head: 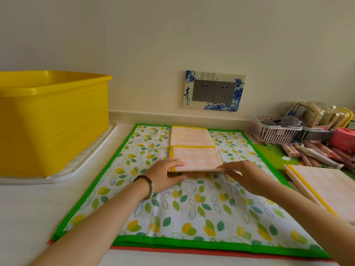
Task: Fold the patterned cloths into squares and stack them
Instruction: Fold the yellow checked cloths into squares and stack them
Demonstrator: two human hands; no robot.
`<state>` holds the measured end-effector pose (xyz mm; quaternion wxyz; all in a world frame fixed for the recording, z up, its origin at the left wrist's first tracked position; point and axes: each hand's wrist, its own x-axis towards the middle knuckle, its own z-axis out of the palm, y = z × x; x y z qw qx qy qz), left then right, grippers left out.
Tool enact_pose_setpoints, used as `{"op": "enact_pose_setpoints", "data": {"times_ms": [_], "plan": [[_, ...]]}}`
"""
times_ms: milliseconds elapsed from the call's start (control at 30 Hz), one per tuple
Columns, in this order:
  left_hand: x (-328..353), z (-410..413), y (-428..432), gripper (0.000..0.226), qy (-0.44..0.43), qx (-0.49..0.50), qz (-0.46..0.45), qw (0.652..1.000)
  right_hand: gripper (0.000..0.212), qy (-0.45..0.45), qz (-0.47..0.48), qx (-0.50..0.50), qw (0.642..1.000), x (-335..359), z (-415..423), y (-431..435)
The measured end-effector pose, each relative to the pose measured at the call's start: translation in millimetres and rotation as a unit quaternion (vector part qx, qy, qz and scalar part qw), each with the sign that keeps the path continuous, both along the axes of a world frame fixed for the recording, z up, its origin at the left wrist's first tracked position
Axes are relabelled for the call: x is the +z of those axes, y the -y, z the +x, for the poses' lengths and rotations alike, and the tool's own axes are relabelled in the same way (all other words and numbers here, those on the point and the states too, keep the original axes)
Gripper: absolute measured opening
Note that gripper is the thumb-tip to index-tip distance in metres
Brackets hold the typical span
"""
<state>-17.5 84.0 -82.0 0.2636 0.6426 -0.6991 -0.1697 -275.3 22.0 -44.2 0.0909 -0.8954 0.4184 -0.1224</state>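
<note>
Both hands are on the peach checked cloth [194,149], mid-fold, centre of the desk [23,214].

- Peach cloth: yellow-trimmed, folded into a long strip running away from the camera. The near end is doubled back over itself, forming a roughly square flap on top; the far section lies flat toward the wall.
- Left hand [165,174]: at the near-left corner of the flap, thumb on top by the yellow trim, fingers tucked under the edge. Closed in a pinch on the cloth. Two bead bracelets [148,187] on the wrist.
- Right hand [243,174]: at the near-right edge, fingers mostly extended and flattened along the fold, thumb below. Appears to pinch the fold edge lightly; how firmly, can't tell.
- The strip lies on a large leaf-print cloth [192,206] with a green border, spread flat. Under its near edge a red-orange edge [192,251] of another layer shows; can't tell what it is.
- Stack of folded cloths [322,187]: same peach pattern with yellow trim, on the right of the desk, just beside the leaf-print cloth. At least two layers visible, partly cut by the frame edge.
- Yellow plastic tub [51,120]: far left, sitting on a white tray [80,164], well apart from the hands.
- Pink basket [274,131]: far right by the wall, holding glasses and small items. Pens and tubes [315,152] lie loose in front of it.
- Double wall socket [214,92] with a blue-floral surround, directly behind the fold area.
</note>
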Motion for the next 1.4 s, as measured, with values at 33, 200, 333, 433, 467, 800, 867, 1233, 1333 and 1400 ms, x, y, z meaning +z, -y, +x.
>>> {"op": "enact_pose_setpoints", "data": {"times_ms": [33,200,333,433,467,800,867,1233,1333,1400], "plan": [[0.9,1.7,-0.9,0.050,-0.002,-0.011,-0.008,1.000,0.032,0.009,0.005,0.002,1.000,0.6,-5.7,-4.4],[9.3,3.3,-2.5,0.065,0.120,-0.081,-0.005,0.989,0.031,0.044,0.023,0.045,0.998,2.1,-31.8,-37.8],[12.0,-8.8,-6.9,0.078,0.201,-0.104,0.001,0.974,0.028,0.085,0.030,0.062,0.994,5.4,-41.3,-60.4],[14.7,-14.1,-12.7,0.077,0.202,-0.107,0.003,0.974,0.035,0.097,0.014,0.065,0.993,2.0,-47.5,-59.6],[15.5,-14.7,-15.4,0.073,0.207,-0.110,0.006,0.972,0.038,0.082,0.002,0.073,0.994,-0.3,-49.4,-56.4],[23.4,-13.4,-57.2,0.089,0.291,-0.173,-0.006,0.941,0.058,-0.056,-0.011,0.172,0.984,-12.0,-25.0,-38.9],[18.8,-9.8,-57.9,0.086,0.274,-0.170,0.005,0.947,0.056,-0.058,-0.007,0.171,0.983,-16.4,-24.7,-37.4],[24.7,-3.4,-27.1,0.014,-0.066,0.000,0.015,0.998,0.018,0.236,0.160,-0.035,0.958,-11.2,-16.8,-23.1],[20.3,-3.7,-16.1,0.008,-0.148,0.030,0.008,0.989,0.007,0.301,0.164,-0.072,0.937,-14.6,-13.2,-13.5],[18.9,-5.4,-11.9,0.009,-0.155,0.047,-0.008,0.987,0.006,0.311,0.160,-0.107,0.931,-17.5,-11.0,-8.5]]}}
